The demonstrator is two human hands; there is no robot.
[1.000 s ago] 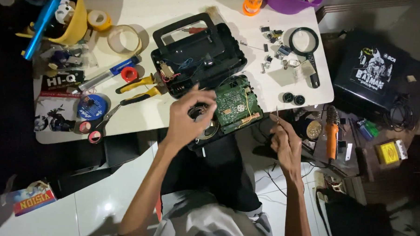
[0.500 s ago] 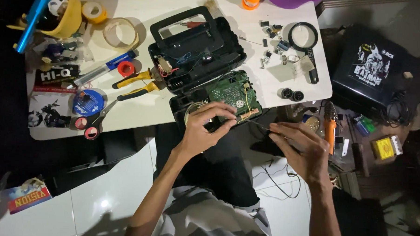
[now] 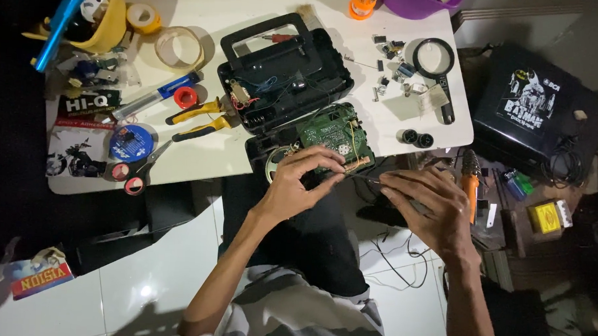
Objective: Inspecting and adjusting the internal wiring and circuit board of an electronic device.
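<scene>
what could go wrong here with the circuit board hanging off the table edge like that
1. The green circuit board sits at the table edge over the lap, steadied only by the left hand; it might slip and strain the thin wires running to the black case.
2. The right hand brings a thin tool toward the board; a slip could bridge or scratch parts.
3. The small loose parts near the magnifying glass could be knocked off.

Purple bowl (image 3: pixel 421 1) and orange bottle (image 3: pixel 363 1) cut off by the top edge, circuit board (image 3: pixel 330 132) partly hidden under left hand (image 3: pixel 298 184), thing pinched in right hand (image 3: pixel 427 205) too small to tell
</scene>
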